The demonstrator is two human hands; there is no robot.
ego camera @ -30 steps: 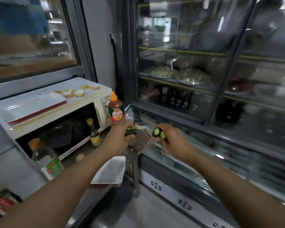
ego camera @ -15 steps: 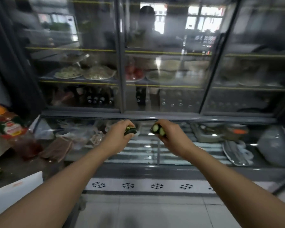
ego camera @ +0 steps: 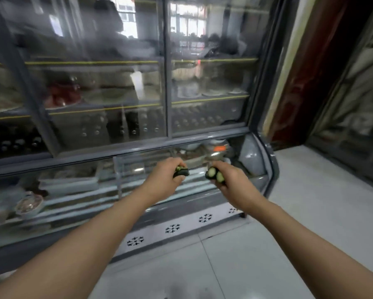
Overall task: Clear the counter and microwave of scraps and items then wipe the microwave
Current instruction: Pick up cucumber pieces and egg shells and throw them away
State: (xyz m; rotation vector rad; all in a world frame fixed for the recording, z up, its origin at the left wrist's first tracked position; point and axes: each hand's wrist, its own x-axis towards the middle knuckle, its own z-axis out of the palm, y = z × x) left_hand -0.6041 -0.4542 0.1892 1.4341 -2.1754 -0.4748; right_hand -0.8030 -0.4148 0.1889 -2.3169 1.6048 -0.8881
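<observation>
My left hand is closed around dark green cucumber scraps, whose cut ends poke out past the fingers. My right hand grips more cucumber pieces, two pale green cut faces showing. Both hands are held out in front of me at about the same height, a short gap between them, in front of the glass display fridge. The microwave and the counter are out of view.
The display fridge fills the left and centre, with shelves of plates, bottles and bowls behind glass. Its rounded right end stands by pale tiled floor. A dark red door frame and a covered cabinet stand at the right.
My view has swung right, away from the microwave, sauce bottles and counter, along the fridge to its right end. Both hands keep the cucumber scraps and stay held out ahead.
</observation>
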